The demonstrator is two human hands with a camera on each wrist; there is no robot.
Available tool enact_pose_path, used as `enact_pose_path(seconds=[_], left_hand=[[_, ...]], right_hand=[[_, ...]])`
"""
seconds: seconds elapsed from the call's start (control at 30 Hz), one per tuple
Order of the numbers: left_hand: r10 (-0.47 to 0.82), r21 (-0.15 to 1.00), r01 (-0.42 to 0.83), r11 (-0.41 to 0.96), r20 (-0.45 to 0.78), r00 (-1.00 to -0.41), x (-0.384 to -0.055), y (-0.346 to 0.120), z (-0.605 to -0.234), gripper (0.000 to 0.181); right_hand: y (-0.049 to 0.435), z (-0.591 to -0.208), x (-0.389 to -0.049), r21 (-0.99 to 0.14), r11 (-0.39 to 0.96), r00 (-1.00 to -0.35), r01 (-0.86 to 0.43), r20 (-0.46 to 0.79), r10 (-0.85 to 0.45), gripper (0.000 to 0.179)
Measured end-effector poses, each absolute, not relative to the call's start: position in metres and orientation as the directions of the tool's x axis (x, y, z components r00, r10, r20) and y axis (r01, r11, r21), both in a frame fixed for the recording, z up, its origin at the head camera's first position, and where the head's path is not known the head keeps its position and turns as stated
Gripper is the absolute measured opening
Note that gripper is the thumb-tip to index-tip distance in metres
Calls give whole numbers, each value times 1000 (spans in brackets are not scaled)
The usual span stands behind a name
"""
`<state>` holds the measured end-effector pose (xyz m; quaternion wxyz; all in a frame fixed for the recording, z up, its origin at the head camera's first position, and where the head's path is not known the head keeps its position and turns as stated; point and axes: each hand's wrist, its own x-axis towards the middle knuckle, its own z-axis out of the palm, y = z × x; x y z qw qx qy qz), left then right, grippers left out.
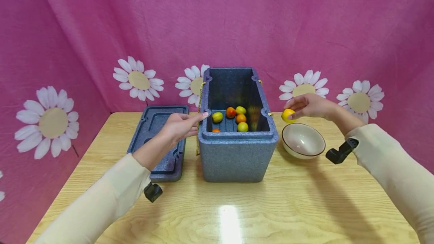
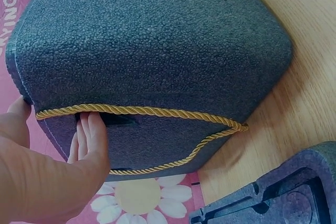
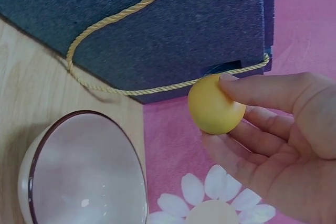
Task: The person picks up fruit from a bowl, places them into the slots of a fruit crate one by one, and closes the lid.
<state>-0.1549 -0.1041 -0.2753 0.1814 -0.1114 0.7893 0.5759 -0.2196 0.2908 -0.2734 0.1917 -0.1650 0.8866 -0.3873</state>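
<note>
My right hand (image 1: 310, 106) pinches a yellow round fruit (image 3: 216, 104) between thumb and fingertips, above the far left rim of a cream bowl (image 1: 303, 140) with a dark rim. The bowl's visible inside holds nothing. To its left stands a lidless dark grey foam box (image 1: 234, 161). Inside it lie several fruits, some yellow-green (image 1: 217, 117), some orange-red (image 1: 231, 112); the front wall partly hides one. My left hand (image 1: 179, 125) holds the box's left wall, thumb at the rim and fingers against the outside, beside the yellow rope handle (image 2: 157, 110).
The box's grey lid (image 1: 159, 150) lies on the wooden table (image 1: 190, 214), left of the box. Behind hangs a pink cloth (image 1: 237, 22) with white flowers, close to the box's far end. A second rope handle (image 3: 113, 19) hangs on the box's right side.
</note>
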Motion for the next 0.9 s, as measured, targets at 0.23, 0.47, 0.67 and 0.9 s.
enact_pose_path(seconds=[0.23,0.47,0.67,0.9], left_hand=[[33,873,-382,302,-410,-911,-154,-104,-277,77],[36,872,-390,296,-419,-907,-155,-104,-277,76],[34,870,-389,303,-418,-908,-156,-104,-275,76],[46,872,-384,304,-416,-908,-155,-105,-277,81]], right_hand=[[286,-260,-220,-769,618,-863,-164,-192,-468,44],[278,-243,-222,-770,611,-856,-184,-179,-484,44],[264,-229,-225,-738,638,-865,-220,-156,-478,43],[248,-209,-225,-695,684,-889,-223,-142,-434,43]])
